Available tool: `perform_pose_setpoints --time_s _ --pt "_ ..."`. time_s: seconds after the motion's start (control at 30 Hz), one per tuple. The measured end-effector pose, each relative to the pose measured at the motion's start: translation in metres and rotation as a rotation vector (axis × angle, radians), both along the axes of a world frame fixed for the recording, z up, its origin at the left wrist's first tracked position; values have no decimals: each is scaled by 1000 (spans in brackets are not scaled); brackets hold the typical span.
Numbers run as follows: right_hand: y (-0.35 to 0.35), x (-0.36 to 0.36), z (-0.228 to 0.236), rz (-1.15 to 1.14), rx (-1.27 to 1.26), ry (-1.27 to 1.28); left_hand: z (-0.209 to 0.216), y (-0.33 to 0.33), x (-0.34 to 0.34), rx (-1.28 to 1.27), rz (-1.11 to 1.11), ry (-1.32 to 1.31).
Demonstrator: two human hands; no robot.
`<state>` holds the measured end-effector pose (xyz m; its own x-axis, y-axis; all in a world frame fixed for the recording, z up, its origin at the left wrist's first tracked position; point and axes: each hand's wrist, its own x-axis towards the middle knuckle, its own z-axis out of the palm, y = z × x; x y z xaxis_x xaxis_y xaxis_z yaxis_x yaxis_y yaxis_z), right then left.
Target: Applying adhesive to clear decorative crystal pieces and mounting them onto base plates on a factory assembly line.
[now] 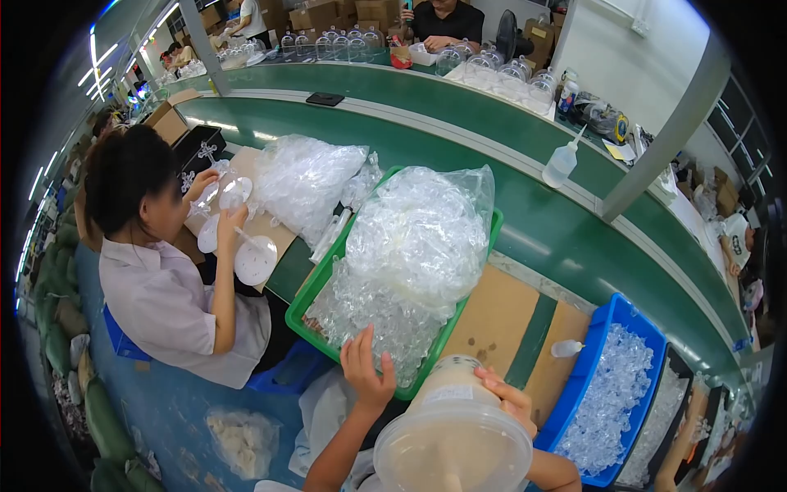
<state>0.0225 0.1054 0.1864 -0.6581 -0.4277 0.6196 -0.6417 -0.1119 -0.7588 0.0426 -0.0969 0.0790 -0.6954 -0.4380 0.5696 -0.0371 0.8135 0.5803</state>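
Nearest the camera stood a translucent, cream-coloured round plastic tub with a clear lid (452, 435), tilted toward the lens and filling the lower middle of the view. The right hand (507, 399) lay against its upper right side, fingers curled round the wall in a grasp. The left hand (366, 371) was spread open with fingers apart, holding nothing that I could make out, its fingertips reaching into the near edge of a green rectangular plastic crate (318, 283). That crate held a heap of small clear plastic parts (373, 316), and on top of them sat a large clear plastic bag stuffed with more of the same (426, 234). The crate rested on a worktop (525, 238) with a green surface, part of it covered by brown cardboard sheets (496, 316). To the right of the tub, a blue rectangular plastic bin (587, 365) held more clear pieces, and a small clear squeeze bottle (567, 348) lay on the cardboard just beside it. Behind the crate lay another bulging clear bag (303, 184). To the left a co-worker in a pale shirt (168, 303) sat bent over white round discs (254, 261), both hands busy with them. Farther back a white squeeze bottle with a nozzle (561, 162) stood on the curved green conveyor (393, 94).
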Motion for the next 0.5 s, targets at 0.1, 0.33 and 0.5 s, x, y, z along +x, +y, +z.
perform_pose_setpoints --time_s 0.1,0.33,0.5 --pt "1 0 2 10 -23 -25 1 0 -1 16 -7 -16" --pt "2 3 1 -8 -85 -16 2 0 0 10 0 -19" --pt "9 7 -2 -65 -42 -9 2 1 -2 -23 2 6"
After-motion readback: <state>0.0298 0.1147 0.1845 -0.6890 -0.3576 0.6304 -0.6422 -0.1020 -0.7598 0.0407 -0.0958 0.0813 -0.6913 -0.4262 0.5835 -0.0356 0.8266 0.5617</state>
